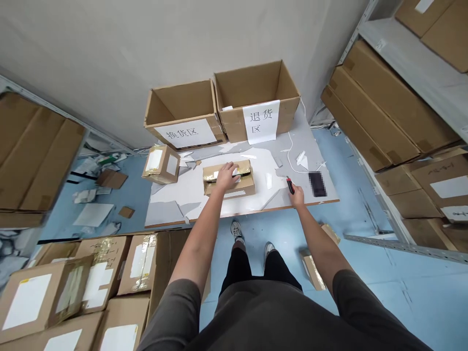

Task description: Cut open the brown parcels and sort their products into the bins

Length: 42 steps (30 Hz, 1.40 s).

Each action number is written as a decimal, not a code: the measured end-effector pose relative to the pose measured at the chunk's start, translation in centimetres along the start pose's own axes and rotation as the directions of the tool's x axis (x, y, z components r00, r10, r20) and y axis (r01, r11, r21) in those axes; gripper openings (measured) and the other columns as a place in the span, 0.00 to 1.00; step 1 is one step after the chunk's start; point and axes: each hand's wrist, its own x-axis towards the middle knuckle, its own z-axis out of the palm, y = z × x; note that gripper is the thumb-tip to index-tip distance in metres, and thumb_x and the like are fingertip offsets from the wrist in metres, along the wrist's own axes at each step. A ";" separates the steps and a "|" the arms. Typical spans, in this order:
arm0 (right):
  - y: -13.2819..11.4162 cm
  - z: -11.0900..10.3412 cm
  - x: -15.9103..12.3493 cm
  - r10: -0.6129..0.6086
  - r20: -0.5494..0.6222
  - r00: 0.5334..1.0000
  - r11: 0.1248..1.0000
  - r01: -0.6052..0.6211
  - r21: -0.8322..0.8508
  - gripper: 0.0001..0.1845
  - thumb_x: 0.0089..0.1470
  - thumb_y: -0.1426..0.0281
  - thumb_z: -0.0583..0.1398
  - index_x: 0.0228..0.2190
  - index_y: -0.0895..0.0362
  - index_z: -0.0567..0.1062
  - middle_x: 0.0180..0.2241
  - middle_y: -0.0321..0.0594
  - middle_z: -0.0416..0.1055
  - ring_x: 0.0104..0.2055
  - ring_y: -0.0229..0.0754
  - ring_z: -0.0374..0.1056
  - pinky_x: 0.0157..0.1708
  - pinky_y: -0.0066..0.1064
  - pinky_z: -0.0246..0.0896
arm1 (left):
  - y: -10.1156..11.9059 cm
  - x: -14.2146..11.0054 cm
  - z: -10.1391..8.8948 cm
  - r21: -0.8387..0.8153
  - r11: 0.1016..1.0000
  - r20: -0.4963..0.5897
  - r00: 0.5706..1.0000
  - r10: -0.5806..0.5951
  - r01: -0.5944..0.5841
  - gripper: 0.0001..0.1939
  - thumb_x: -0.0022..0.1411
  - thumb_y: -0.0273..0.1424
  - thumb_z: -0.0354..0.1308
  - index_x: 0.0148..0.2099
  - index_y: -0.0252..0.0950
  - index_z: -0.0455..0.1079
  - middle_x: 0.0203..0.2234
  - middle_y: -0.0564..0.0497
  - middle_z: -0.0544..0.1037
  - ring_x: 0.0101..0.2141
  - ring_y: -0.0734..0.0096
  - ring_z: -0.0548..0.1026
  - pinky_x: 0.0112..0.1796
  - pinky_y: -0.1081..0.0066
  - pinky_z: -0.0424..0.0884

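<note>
A small cardboard box [248, 187] lies on the table in front of me, with a dark slit along its taped top. My left hand [227, 176] rests on that top with its fingers spread. Off to the right, close to the table's front edge, my right hand [297, 196] is closed around a red and black utility knife [290, 185]. The knife is apart from the box and points away from me. A dark pixelated patch [317, 184] lies just right of that hand.
Two large open cartons [183, 105] with paper signs stand along the table's back. A taped box [161, 165] sits at the table's left end. Stacked boxes [32, 292] rise at lower left; loaded shelves [413, 48] flank the right. Paper scraps litter the table [252, 200].
</note>
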 end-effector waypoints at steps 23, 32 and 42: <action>-29.0 -1.7 -1.4 -0.603 0.291 0.743 0.780 0.626 0.016 0.27 0.67 0.61 0.63 0.63 0.58 0.77 0.62 0.57 0.72 0.67 0.61 0.64 0.69 0.51 0.61 | -4.4 -8.7 -5.1 0.067 0.998 0.280 0.960 -0.032 0.014 0.23 0.69 0.44 0.65 0.61 0.39 0.76 0.63 0.38 0.76 0.65 0.47 0.72 0.63 0.56 0.69; -29.8 -1.1 -1.1 -0.462 0.541 0.702 0.752 0.634 -0.180 0.26 0.66 0.61 0.66 0.61 0.59 0.77 0.61 0.58 0.75 0.64 0.62 0.70 0.63 0.47 0.65 | -5.6 -8.6 -3.6 0.042 0.998 0.357 0.933 -0.051 0.039 0.30 0.65 0.37 0.67 0.66 0.37 0.70 0.65 0.32 0.74 0.67 0.45 0.71 0.65 0.52 0.66; -29.6 -1.2 -1.5 -0.437 0.607 0.664 0.689 0.681 -0.248 0.29 0.71 0.60 0.62 0.67 0.61 0.72 0.62 0.60 0.73 0.65 0.61 0.67 0.65 0.45 0.61 | -5.3 -7.4 -4.3 0.089 0.996 0.486 0.874 -0.026 -0.020 0.26 0.61 0.37 0.70 0.60 0.38 0.74 0.59 0.35 0.79 0.62 0.48 0.76 0.62 0.55 0.70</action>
